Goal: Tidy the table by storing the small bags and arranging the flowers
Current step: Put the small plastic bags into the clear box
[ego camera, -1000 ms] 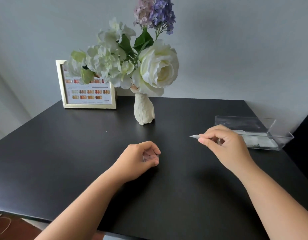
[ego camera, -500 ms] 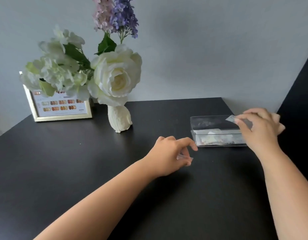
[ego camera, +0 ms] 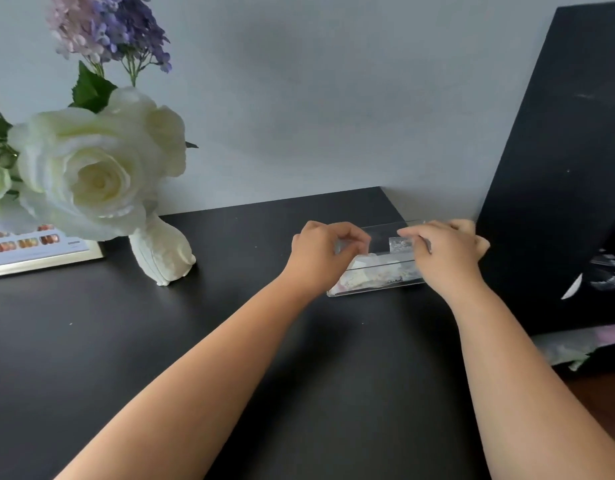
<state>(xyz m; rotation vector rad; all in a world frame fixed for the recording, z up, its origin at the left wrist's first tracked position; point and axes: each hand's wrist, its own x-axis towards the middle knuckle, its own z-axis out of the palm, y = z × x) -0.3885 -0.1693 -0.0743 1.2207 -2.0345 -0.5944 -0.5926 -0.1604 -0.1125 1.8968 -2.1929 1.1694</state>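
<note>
Both hands are over the clear box [ego camera: 375, 285] now, your right hand [ego camera: 444, 254] pinching a small bag [ego camera: 399, 244], left hand [ego camera: 325, 252] curled shut on another, so drop them gently inside.

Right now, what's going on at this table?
A person is putting small bags away in a clear plastic box at the far right of the black table. Both hands are over the box: the right hand pinches a small clear bag above the opening, and the left hand holds something small and clear at its left end, hard to make out. The box already holds some pale items. The white vase of flowers stands untouched to the left.
</note>
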